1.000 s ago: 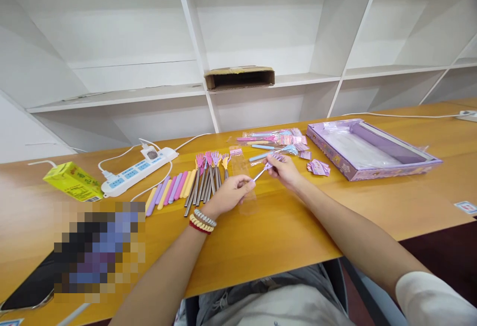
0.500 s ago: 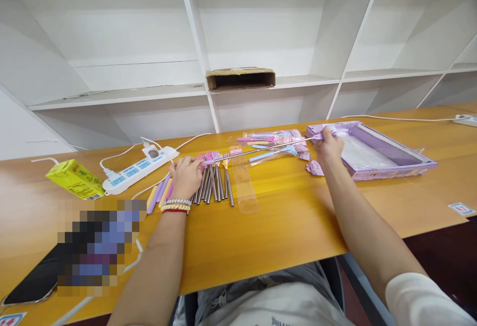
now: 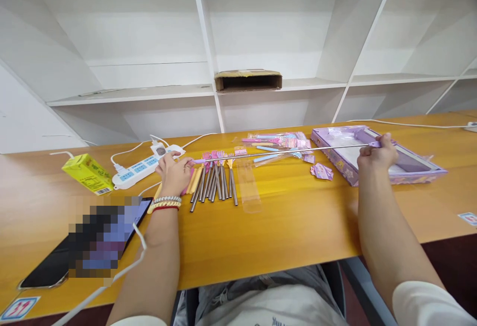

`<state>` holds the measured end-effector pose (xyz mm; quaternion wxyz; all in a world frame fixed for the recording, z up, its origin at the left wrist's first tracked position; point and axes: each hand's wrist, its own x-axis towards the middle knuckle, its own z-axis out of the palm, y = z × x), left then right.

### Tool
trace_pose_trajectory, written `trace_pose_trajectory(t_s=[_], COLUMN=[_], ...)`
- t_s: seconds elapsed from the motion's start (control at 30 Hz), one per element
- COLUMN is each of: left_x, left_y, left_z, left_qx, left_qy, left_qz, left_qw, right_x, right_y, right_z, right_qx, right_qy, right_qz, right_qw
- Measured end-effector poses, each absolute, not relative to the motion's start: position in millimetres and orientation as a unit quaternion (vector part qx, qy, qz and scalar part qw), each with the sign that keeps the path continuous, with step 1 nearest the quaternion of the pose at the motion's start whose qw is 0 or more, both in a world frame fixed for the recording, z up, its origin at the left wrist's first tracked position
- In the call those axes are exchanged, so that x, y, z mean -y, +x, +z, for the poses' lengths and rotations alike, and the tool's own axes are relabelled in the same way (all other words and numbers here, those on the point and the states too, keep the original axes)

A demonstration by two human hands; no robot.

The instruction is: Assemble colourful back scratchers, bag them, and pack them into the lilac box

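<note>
Silver telescopic rod (image 3: 283, 152) stretched out level above the table (image 3: 283, 226), pinched at its purple tip by the left hand (image 3: 173, 173) and gripped at its purple handle in the closed right hand (image 3: 376, 154). Beside the left hand, a row of rods (image 3: 216, 182); behind the right, a purple tray (image 3: 410, 164).

Counts, left to right on counter (image 3: 283, 226): 1 yellow drink carton (image 3: 88, 173), far left. 1 white power strip (image 3: 146, 165). 1 phone (image 3: 85, 243), near left. Approx. 6 collapsed metal rods w/ coloured hand-shaped tips (image 3: 215, 179), mid; exact no. hard to tell. 1 extended rod (image 3: 283, 152), stretched between 2 hands. 1 clear empty sleeve (image 3: 249, 184). 1 purple box (image 3: 376, 157), right. 1 cardboard box (image 3: 248, 80) on far shelf.
</note>
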<state>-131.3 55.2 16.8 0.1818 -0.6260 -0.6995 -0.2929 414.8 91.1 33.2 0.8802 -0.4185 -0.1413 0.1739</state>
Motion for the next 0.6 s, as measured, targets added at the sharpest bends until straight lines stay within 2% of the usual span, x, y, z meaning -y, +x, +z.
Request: trace_pose_trajectory(t_s=[0.1, 0.27, 0.43, 0.53, 0.6], left_x=[-58, -58, -51, -46, -40], left_y=[-135, -142, -132, -97, -67], left_z=[15, 16, 25, 33, 38], left_qx=[0.698, 0.697, 0.782, 0.775, 0.759], left_qy=[-0.622, -0.598, -0.492, -0.527, -0.578], left_qz=[-0.32, -0.393, -0.353, -0.288, -0.238], left_qw=[0.154, 0.053, 0.145, 0.196, 0.183], right_x=[-92, -98, -103, -100, -94], right_y=[412, 407, 386, 342, 303], right_z=[31, 28, 26, 24, 23], right_qx=[0.089, 0.121, 0.215, 0.333, 0.431], right_qy=[-0.394, -0.434, -0.461, -0.459, -0.442], right_qz=[0.245, 0.131, 0.124, 0.21, 0.293], right_qw=[0.881, 0.883, 0.852, 0.797, 0.73])
